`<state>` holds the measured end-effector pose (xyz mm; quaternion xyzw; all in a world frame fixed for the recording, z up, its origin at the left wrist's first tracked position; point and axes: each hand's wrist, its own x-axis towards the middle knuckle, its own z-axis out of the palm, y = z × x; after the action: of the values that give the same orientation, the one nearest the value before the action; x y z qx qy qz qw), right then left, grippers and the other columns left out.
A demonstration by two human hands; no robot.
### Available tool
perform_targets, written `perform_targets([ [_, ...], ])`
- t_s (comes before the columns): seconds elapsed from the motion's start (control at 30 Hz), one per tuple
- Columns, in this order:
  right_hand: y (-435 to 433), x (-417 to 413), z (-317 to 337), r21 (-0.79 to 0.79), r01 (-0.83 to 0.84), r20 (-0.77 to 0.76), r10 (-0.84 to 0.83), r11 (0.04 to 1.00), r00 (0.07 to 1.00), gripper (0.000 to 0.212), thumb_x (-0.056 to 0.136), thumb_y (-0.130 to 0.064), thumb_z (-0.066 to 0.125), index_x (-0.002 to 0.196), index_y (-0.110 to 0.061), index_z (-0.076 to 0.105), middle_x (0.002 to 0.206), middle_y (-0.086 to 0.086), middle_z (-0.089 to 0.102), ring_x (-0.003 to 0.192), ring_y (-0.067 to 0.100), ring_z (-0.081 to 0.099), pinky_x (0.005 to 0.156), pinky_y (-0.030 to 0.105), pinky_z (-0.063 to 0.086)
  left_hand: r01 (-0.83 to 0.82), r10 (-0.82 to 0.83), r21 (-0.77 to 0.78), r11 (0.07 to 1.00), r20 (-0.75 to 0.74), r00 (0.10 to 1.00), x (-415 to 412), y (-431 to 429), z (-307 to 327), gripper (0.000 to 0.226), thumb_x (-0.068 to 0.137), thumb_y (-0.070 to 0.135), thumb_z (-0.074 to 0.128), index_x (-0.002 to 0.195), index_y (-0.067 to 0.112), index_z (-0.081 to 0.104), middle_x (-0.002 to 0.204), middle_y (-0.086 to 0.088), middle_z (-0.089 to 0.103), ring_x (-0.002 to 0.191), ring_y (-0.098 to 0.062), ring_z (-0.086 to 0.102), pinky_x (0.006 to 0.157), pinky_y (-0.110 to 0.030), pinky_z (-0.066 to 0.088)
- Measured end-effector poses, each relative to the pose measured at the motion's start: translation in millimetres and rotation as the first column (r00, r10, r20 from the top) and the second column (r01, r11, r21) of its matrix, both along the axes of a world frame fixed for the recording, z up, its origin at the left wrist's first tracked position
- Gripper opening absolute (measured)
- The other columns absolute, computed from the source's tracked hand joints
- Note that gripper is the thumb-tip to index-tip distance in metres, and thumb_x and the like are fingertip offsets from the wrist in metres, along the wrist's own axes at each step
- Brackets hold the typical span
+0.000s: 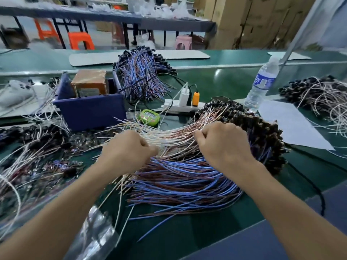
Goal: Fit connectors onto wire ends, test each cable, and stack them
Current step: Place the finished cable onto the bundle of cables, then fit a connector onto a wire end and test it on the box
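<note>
— While both hands hover over that heap, can you see what the fingers are doing?

— The right hand [223,145] has its fingers [199,135] curled in, thumb and forefinger pinching a few strands of the pale wires [174,136]. The left hand [129,149] is curled up too, knuckles against the same bundle. It's too blurred there to tell whether it grips a strand.

— Where do those wires lie?

— They stretch between the two hands in a fan. The black connectors [262,132] are heaped just beyond the right fingers, on their outer side. Just below both wrists lie the blue and brown wires [184,179], spread on the green table [216,231].

— And farther off?

— Past the left fingers stands a blue bin [90,107]. Beyond the gap between the hands there's a green gadget [149,117], with a power strip [180,107] behind it. A water bottle [262,83] stands well beyond the right fingers.
</note>
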<state>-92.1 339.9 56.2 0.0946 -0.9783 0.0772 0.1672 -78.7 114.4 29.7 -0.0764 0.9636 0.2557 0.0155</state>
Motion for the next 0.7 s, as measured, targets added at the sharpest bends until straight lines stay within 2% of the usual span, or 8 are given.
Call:
perform_targets([
  [0.07,-30.9,1.4,-6.2,-0.112,-0.111,0.043,0.117,0.987,0.992,0.048,0.100,-0.045,0.052,0.065,-0.015,0.065,0.056,0.001,0.058,0.057,0.026,0.060,0.062,0.033,0.051,-0.044,0.046,0.068,0.997,-0.021,0.999,1.1,-14.1,4.0,0.037,0.086,0.056,0.069,0.060,0.029,0.072,0.042,0.007,0.060,0.036,-0.006,0.051,0.050,-0.024,0.040],
  [0.17,-87.5,-0.4,-13.9,-0.267,-0.229,0.077,0.257,0.936,0.963,0.055,0.099,-0.041,0.055,0.051,-0.014,0.048,0.046,-0.002,0.043,0.047,0.021,0.046,0.055,0.030,0.036,-0.166,0.175,0.124,0.978,-0.062,0.983,8.1,-41.7,4.6,0.032,0.083,0.051,0.073,0.055,0.038,0.072,0.044,0.011,0.062,0.048,-0.011,0.059,0.053,-0.026,0.040],
  [0.23,-117.0,-2.9,-15.6,-0.330,-0.252,0.103,0.300,0.910,0.948,0.053,0.099,-0.041,0.053,0.053,-0.016,0.044,0.050,-0.001,0.041,0.054,0.026,0.047,0.058,0.031,0.032,-0.204,0.213,0.117,0.972,-0.068,0.975,10.4,-53.0,3.7,0.035,0.083,0.051,0.073,0.052,0.035,0.070,0.040,0.009,0.057,0.048,-0.014,0.058,0.051,-0.026,0.038],
  [0.37,-182.2,-4.3,-17.2,-0.503,-0.291,0.164,0.421,0.814,0.892,0.053,0.098,-0.037,0.052,0.050,-0.015,0.044,0.052,0.002,0.047,0.061,0.031,0.050,0.060,0.033,0.029,-0.325,0.338,0.124,0.938,-0.106,0.935,28.3,-95.3,0.0,0.032,0.083,0.050,0.071,0.055,0.036,0.071,0.039,0.004,0.053,0.059,-0.027,0.062,0.055,-0.031,0.044],
  [0.47,-225.6,-5.8,-20.0,-0.547,-0.305,0.212,0.481,0.779,0.851,0.053,0.097,-0.036,0.054,0.050,-0.013,0.045,0.051,0.003,0.047,0.060,0.032,0.049,0.059,0.034,0.029,-0.428,0.439,0.104,0.898,-0.137,0.888,40.4,-130.9,-4.8,0.036,0.087,0.047,0.068,0.052,0.041,0.067,0.035,0.004,0.048,0.056,-0.026,0.057,0.052,-0.030,0.036],
  [0.57,-265.5,-8.8,-26.7,-0.558,-0.319,0.274,0.533,0.766,0.800,0.047,0.096,-0.036,0.056,0.055,-0.014,0.049,0.058,0.006,0.052,0.060,0.032,0.051,0.059,0.034,0.035,-0.559,0.565,0.094,0.824,-0.216,0.796,50.2,-162.9,-11.3,0.049,0.085,0.052,0.068,0.046,0.022,0.064,0.044,0.004,0.051,0.063,-0.030,0.059,0.056,-0.032,0.034],
  [0.6,-278.2,-9.0,-29.4,-0.550,-0.330,0.292,0.547,0.767,0.784,0.043,0.095,-0.034,0.056,0.058,-0.013,0.052,0.062,0.009,0.055,0.063,0.034,0.054,0.059,0.034,0.038,-0.604,0.610,0.107,0.790,-0.248,0.753,54.0,-174.5,-14.3,0.051,0.085,0.053,0.069,0.046,0.022,0.062,0.045,0.007,0.051,0.060,-0.027,0.057,0.056,-0.032,0.034],
  [0.7,-311.7,-9.2,-36.9,-0.488,-0.391,0.316,0.576,0.780,0.754,0.030,0.094,-0.025,0.058,0.071,-0.009,0.067,0.075,0.012,0.067,0.075,0.033,0.063,0.063,0.033,0.045,-0.671,0.669,0.135,0.729,-0.351,0.655,64.3,-207.0,-21.5,0.035,0.086,0.046,0.073,0.062,0.021,0.074,0.051,0.006,0.061,0.059,-0.022,0.060,0.057,-0.032,0.040],
])
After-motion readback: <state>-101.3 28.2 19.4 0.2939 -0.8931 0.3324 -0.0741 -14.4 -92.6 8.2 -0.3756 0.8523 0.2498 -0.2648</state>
